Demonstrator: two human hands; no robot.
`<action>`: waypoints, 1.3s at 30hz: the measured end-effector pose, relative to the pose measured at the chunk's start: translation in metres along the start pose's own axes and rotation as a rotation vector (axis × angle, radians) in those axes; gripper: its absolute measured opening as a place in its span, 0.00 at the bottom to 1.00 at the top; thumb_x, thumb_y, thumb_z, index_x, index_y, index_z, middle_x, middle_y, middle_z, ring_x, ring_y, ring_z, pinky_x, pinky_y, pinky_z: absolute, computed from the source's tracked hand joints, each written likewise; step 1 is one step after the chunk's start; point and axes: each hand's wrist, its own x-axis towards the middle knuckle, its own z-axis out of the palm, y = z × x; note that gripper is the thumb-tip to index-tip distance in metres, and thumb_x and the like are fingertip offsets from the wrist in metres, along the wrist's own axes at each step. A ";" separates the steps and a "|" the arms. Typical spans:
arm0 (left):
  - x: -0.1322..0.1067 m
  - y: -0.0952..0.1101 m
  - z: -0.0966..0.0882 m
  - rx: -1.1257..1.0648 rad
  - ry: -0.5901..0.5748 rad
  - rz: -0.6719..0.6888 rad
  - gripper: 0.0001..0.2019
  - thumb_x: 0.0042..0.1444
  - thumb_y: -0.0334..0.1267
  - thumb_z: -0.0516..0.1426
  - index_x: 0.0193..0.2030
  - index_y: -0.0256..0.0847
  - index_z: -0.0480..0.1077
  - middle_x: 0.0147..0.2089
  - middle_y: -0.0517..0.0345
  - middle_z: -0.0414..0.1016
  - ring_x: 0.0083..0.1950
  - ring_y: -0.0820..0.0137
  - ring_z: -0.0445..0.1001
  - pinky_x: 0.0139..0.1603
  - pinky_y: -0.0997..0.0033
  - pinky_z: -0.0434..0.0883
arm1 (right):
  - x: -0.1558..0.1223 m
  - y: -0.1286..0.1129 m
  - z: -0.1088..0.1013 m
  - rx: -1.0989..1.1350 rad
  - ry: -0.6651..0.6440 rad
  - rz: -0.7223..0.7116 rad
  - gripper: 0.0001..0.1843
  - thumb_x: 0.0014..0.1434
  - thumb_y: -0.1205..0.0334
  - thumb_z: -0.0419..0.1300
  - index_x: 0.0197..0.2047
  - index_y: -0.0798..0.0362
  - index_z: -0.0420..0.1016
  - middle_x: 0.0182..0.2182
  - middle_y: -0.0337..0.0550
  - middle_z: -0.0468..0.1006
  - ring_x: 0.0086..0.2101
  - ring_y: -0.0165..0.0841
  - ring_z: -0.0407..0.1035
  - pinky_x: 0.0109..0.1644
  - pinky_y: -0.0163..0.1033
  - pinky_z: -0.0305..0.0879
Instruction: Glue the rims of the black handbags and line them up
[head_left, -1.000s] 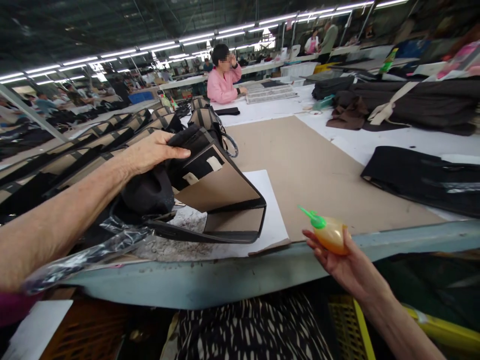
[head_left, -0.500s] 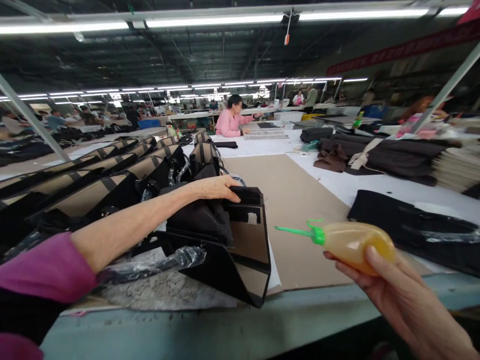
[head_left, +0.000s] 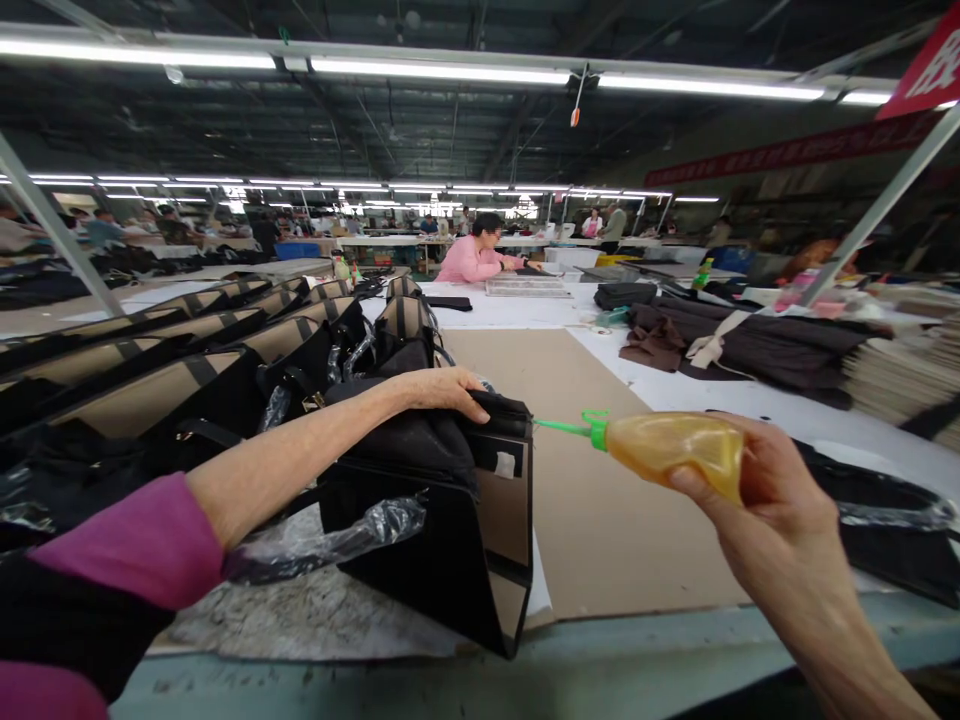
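My left hand (head_left: 450, 390) grips the top edge of a black bag (head_left: 420, 570), thumb on the near side. The bag stands open at its right side, showing tan board panels and a small whitish patch inside. One bag handle (head_left: 375, 530) is wrapped in clear plastic. My right hand (head_left: 787, 510) is closed around a squeeze bottle (head_left: 664, 445) of amber liquid, held on its side. Its thin green nozzle (head_left: 562, 427) points left, with the tip at or very near the bag's upper right edge; whether it touches I cannot tell.
Rows of black and tan bags (head_left: 187, 340) fill the left side. A tan board (head_left: 600, 480) lies on the table at centre. Right of it are black pieces (head_left: 892, 560) and dark fabric rolls (head_left: 705, 335). A person in pink (head_left: 472, 262) works across the table.
My right hand has moved left and up, bringing the nozzle to the bag's top edge, and its grip on the bottle has turned. My left hand stays on the bag.
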 end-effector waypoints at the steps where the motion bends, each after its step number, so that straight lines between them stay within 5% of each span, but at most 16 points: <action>1: 0.000 0.000 0.000 0.017 -0.005 0.004 0.12 0.40 0.36 0.64 0.34 0.35 0.77 0.31 0.59 0.77 0.32 0.71 0.72 0.39 0.75 0.68 | 0.001 -0.001 0.001 -0.011 -0.006 -0.010 0.21 0.51 0.48 0.66 0.46 0.43 0.68 0.44 0.40 0.70 0.40 0.44 0.66 0.46 0.45 0.65; 13: 0.003 0.000 0.003 0.037 -0.024 0.026 0.11 0.41 0.37 0.63 0.33 0.35 0.76 0.30 0.60 0.76 0.31 0.72 0.72 0.38 0.75 0.67 | 0.005 0.004 0.000 -0.113 -0.035 -0.131 0.20 0.52 0.51 0.67 0.46 0.46 0.70 0.43 0.41 0.71 0.38 0.41 0.67 0.42 0.42 0.64; 23: 0.006 -0.003 0.005 0.081 -0.013 0.054 0.12 0.42 0.38 0.63 0.34 0.35 0.77 0.31 0.59 0.76 0.33 0.70 0.71 0.39 0.73 0.67 | -0.007 0.015 -0.002 -0.013 -0.044 -0.040 0.19 0.50 0.51 0.68 0.43 0.47 0.71 0.35 0.40 0.73 0.32 0.38 0.68 0.35 0.37 0.68; 39: 0.006 -0.001 0.012 0.171 -0.021 0.082 0.13 0.45 0.38 0.61 0.38 0.34 0.76 0.29 0.61 0.74 0.31 0.72 0.69 0.36 0.75 0.64 | -0.013 0.028 -0.009 0.101 -0.053 0.100 0.21 0.50 0.52 0.68 0.44 0.47 0.69 0.36 0.40 0.71 0.33 0.40 0.65 0.37 0.41 0.65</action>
